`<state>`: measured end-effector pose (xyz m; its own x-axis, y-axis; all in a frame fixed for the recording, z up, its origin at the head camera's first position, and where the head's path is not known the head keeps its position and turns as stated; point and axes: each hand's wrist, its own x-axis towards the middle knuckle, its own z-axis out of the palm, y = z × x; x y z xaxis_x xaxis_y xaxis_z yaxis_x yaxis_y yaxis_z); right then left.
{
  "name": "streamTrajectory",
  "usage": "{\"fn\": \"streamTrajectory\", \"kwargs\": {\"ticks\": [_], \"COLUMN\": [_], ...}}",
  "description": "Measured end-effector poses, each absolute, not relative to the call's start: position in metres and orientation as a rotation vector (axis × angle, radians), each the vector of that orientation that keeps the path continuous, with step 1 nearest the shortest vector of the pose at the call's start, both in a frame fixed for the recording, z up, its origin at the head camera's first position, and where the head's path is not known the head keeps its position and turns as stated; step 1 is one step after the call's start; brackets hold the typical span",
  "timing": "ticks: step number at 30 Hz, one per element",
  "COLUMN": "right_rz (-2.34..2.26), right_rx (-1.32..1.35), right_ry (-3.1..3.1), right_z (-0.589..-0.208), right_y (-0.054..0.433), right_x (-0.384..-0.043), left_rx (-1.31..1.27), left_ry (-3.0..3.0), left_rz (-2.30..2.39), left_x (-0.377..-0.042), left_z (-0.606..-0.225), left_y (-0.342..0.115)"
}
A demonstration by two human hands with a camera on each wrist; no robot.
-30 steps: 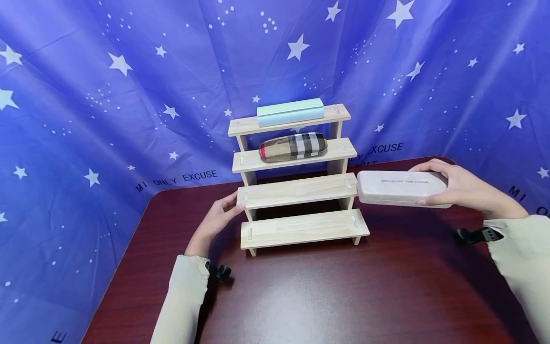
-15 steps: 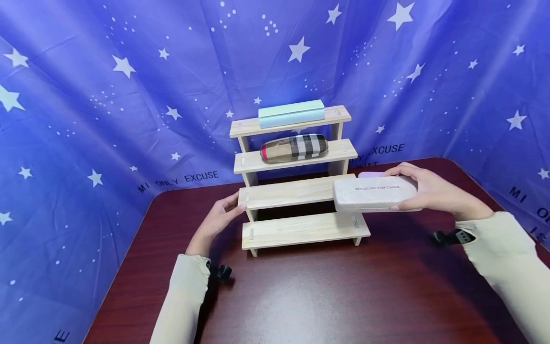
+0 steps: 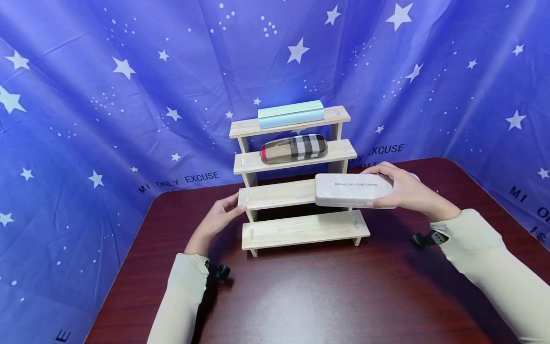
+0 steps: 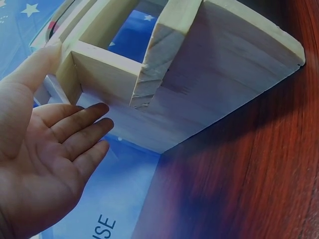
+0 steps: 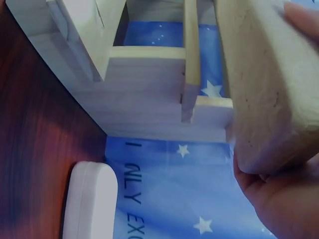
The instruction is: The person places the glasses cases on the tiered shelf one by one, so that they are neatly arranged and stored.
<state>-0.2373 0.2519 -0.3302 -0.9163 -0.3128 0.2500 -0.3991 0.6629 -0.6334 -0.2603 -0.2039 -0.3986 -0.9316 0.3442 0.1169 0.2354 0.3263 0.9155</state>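
A stepped wooden display rack (image 3: 301,229) stands on the table. At its left side my left hand (image 3: 220,217) holds the end of the third shelf from the top, thumb on the edge; the other fingers extend loosely beside the side panel in the left wrist view. My right hand (image 3: 397,188) grips the right end of a whitish glasses case (image 3: 343,190) with dark lettering. That case overlaps the right half of the same shelf in the head view. A light blue case (image 3: 291,115) lies on the top shelf, and a plaid case (image 3: 294,148) with a red end on the shelf below.
A pale pinkish case (image 5: 89,201) rests on the dark red table (image 3: 275,296), right of the rack and mostly hidden behind my right hand in the head view. A blue curtain (image 3: 172,71) with white stars surrounds the back and sides.
My right hand has carried the whitish glasses case leftward, from beside the rack to over the third shelf. The left hand has stayed at the rack's left side.
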Motion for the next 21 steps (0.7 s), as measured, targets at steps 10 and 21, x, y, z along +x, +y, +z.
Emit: {"fn": "streamTrajectory", "kwargs": {"ticks": [10, 21], "right_rz": [1.266, 1.266], "right_rx": [0.646, 0.701], "right_ry": [-2.641, -2.598], "right_z": [-0.339, -0.343], "right_y": [0.228, 0.203], "right_x": [-0.246, -0.264], "left_rx": [0.555, 0.553], "left_ry": [2.461, 2.452], "left_rz": [1.679, 1.687], "left_x": [-0.257, -0.251], "left_z": [-0.393, -0.384], "left_y": [-0.202, -0.199]}}
